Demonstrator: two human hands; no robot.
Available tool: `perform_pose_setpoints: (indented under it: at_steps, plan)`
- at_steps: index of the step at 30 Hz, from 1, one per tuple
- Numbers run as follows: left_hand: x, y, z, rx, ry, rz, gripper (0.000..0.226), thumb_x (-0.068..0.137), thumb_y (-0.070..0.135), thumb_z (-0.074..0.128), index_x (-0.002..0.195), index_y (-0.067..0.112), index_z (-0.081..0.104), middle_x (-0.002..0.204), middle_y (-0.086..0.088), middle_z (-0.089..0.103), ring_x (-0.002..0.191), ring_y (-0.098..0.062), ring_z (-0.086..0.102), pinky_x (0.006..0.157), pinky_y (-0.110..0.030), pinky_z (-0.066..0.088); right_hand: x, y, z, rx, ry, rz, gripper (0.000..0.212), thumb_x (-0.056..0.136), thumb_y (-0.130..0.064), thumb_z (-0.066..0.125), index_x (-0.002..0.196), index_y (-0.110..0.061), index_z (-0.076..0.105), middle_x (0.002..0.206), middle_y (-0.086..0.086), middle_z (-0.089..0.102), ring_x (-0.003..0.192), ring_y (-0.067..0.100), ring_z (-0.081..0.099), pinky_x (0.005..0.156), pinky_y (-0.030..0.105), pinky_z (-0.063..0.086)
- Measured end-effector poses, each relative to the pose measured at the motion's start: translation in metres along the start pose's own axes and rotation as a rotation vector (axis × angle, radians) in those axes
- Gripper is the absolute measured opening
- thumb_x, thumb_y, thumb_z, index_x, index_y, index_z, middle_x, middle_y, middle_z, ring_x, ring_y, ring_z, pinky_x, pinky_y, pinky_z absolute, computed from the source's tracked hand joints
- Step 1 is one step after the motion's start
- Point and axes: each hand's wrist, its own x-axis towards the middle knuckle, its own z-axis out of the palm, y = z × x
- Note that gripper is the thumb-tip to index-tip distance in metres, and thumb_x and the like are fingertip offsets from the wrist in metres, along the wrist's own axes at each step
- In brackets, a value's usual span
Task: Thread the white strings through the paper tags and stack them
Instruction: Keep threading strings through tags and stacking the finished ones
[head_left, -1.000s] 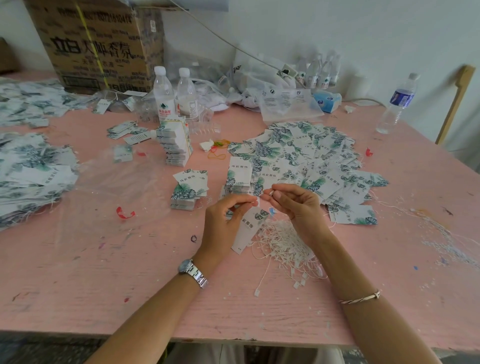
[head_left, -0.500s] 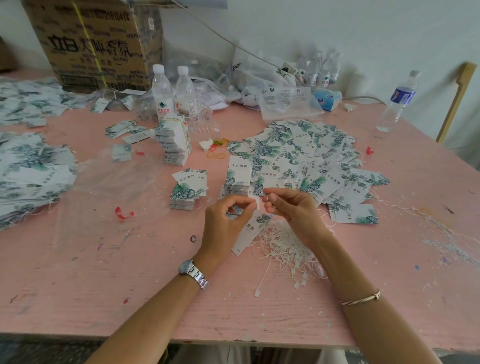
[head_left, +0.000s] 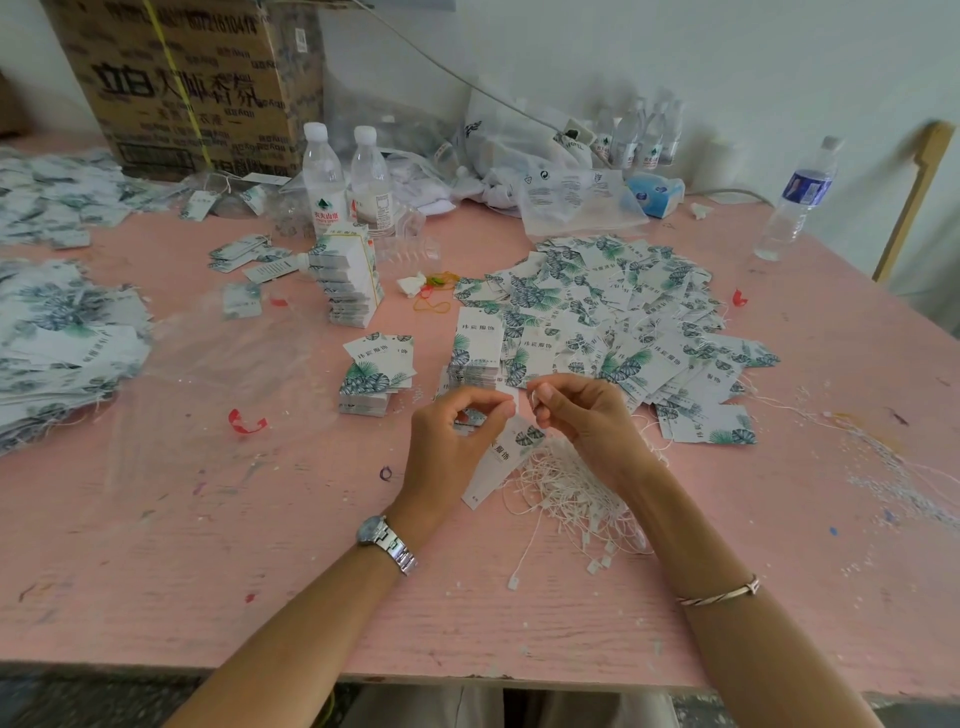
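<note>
Pinched a paper tag (head_left: 500, 460) by its top in the left hand (head_left: 454, 441), above the white strings (head_left: 571, 499) heaped near the front edge of the table (head_left: 260, 571). Curled the fingertips of the right hand (head_left: 587, 421) beside it; could not tell if on a string.

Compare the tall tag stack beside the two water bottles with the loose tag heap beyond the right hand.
The tall stack is squared into neat bundles; the loose heap lies scattered at all angles. The tall stack is high and narrow; the loose heap low and wide. Strings trail from the loose heap's edge; none show on the tall stack. Both hold white, leaf-printed tags.
</note>
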Motion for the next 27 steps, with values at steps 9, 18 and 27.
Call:
perform_pose_setpoints:
  at_steps: [9,18,27]
  plan:
    - [0.001,-0.003,0.001,-0.038,-0.041,-0.006,0.008,0.086,0.019,0.078,0.094,0.018,0.077,0.088,0.016,0.074,0.082,0.000,0.068,0.071,-0.008,0.045,-0.005,-0.005,0.008,-0.150,0.000,-0.083,0.013,0.086,-0.017,0.070,0.079,-0.006,0.071,0.060,0.003,0.059,0.049,0.009,0.046,0.047,0.018,0.037]
    - [0.000,-0.001,0.001,-0.013,-0.092,0.059,0.007,0.086,0.017,0.078,0.091,0.022,0.076,0.082,0.021,0.072,0.080,-0.001,0.068,0.073,-0.008,0.045,-0.006,-0.005,0.010,-0.223,-0.007,-0.127,0.013,0.087,-0.015,0.070,0.078,-0.006,0.069,0.053,-0.003,0.052,0.047,0.010,0.032,0.046,0.020,0.026]
    - [-0.001,-0.003,0.002,0.001,-0.100,0.014,0.005,0.088,0.020,0.076,0.092,0.021,0.077,0.084,0.016,0.074,0.081,-0.003,0.067,0.076,-0.010,0.045,-0.004,-0.003,0.011,-0.305,0.006,-0.198,0.021,0.086,-0.019,0.071,0.079,-0.001,0.066,0.058,-0.009,0.060,0.047,0.000,0.041,0.049,0.012,0.034]
